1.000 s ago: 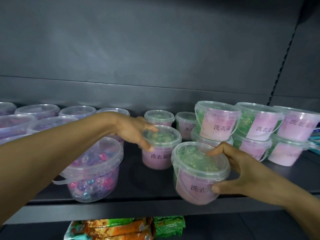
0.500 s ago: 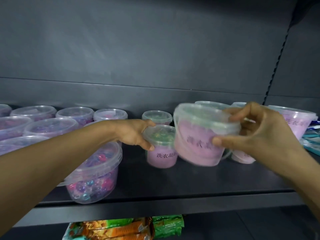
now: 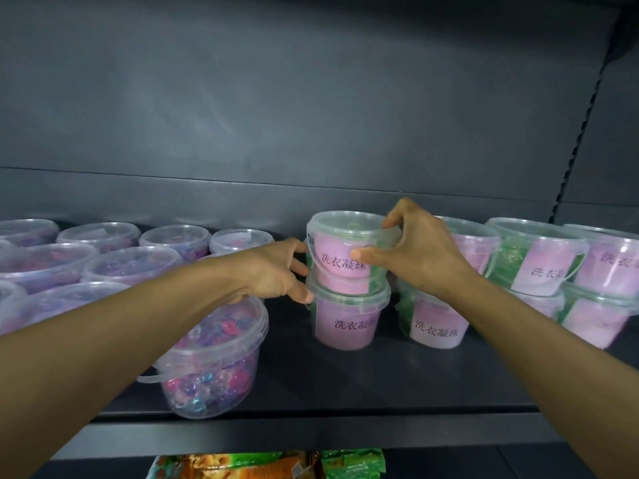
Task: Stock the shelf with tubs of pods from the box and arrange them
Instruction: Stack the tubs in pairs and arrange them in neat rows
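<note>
A clear tub of green pods with a pink label (image 3: 340,261) sits stacked on a matching lower tub (image 3: 347,318) in the middle of the dark shelf (image 3: 345,382). My right hand (image 3: 415,254) grips the upper tub by its lid and right side. My left hand (image 3: 276,271) touches the left side of the stack, its thumb on the lower tub's lid rim and its fingers at the upper tub. The box is not in view.
Stacked pink-label tubs (image 3: 539,264) fill the right part of the shelf. Clear tubs of purple and pink pods (image 3: 211,361) crowd the left, one near the front edge under my left forearm. Colourful packets (image 3: 269,466) lie on the shelf below.
My right hand carried the tub from the shelf's front edge up and back, and set it on top of the tub that my left hand steadies.
</note>
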